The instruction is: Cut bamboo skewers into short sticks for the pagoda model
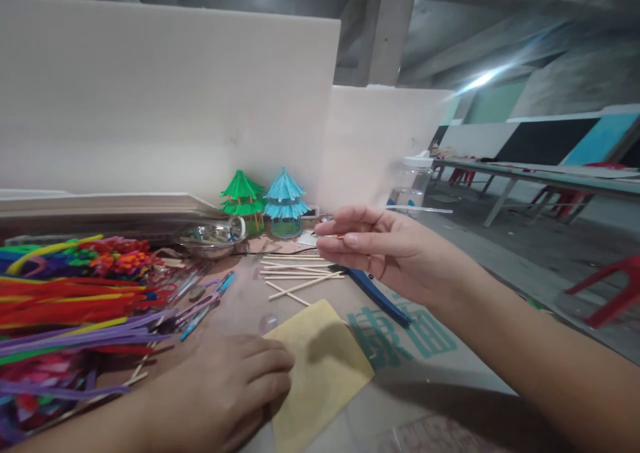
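Observation:
My right hand (373, 243) is raised over the table, thumb and fingers closed in a pinch. A tiny orange-brown bit (341, 237) shows at the fingertips, too small to name. My left hand (245, 380) rests low beside a square of yellow paper (325, 366), its fingers curled together over the left edge. What is under those fingers, if anything, is hidden. Blue-handled pliers (381, 298) lie beneath my right hand, near several thin wooden sticks (300, 276). A whitish translucent rod (425, 209) juts out behind the right hand; I cannot tell whether it is held.
Colourful pipe cleaners (70, 300) are piled at the left. Two small tiered-roof models, green (243, 193) and blue (285, 193), stand at the back near a tipped clear jar (213, 233). A water bottle (413, 180) stands behind my right hand. White panels (175, 100) rise behind.

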A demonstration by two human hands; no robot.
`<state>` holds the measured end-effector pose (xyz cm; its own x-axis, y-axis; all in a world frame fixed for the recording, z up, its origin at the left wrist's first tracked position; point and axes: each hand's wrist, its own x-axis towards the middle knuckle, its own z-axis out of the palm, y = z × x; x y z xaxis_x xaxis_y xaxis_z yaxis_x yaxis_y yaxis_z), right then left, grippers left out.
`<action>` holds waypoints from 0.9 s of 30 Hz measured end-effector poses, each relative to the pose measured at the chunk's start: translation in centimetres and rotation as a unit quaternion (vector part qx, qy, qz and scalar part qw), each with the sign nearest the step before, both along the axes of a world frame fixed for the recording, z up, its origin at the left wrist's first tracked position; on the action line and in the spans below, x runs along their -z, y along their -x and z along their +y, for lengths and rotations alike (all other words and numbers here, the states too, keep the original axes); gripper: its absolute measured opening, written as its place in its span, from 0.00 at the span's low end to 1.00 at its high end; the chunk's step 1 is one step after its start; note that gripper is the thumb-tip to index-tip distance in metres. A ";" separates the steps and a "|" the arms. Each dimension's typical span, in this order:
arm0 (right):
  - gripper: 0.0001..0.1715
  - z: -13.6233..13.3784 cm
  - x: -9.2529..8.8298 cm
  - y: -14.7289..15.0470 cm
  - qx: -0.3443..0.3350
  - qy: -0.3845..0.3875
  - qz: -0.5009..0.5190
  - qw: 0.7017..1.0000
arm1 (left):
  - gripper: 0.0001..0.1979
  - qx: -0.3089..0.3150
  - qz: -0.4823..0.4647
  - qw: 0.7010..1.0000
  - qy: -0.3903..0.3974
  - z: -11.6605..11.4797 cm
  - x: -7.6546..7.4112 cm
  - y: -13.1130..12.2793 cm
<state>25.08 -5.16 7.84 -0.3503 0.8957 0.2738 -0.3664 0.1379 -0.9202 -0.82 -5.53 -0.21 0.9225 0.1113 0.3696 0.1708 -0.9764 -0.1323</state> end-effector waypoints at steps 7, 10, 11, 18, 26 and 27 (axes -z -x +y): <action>0.13 -0.3 0.9 0.4 0.052 -0.070 -0.087 0.992 | 0.13 -0.023 0.032 0.996 0.078 0.8 -0.1 -0.3; 0.13 1.0 1.7 0.1 0.086 -0.115 -0.154 0.978 | 0.12 -0.014 0.034 0.997 0.072 0.9 0.1 -0.4; 0.12 1.7 2.0 0.0 0.098 -0.123 -0.188 0.969 | 0.10 -0.011 0.032 0.997 0.071 0.9 0.2 -0.5; 0.08 4.8 6.3 0.6 0.167 -0.178 -0.472 0.847 | 0.06 -0.006 0.045 0.995 0.093 0.8 0.2 -0.7; 0.16 3.5 8.5 2.8 0.081 -0.317 -0.644 0.692 | 0.08 0.016 0.034 0.985 0.167 0.5 0.7 -1.0; 0.19 3.6 8.5 2.9 0.085 -0.316 -0.652 0.684 | 0.09 0.017 0.032 0.985 0.168 0.5 0.8 -1.0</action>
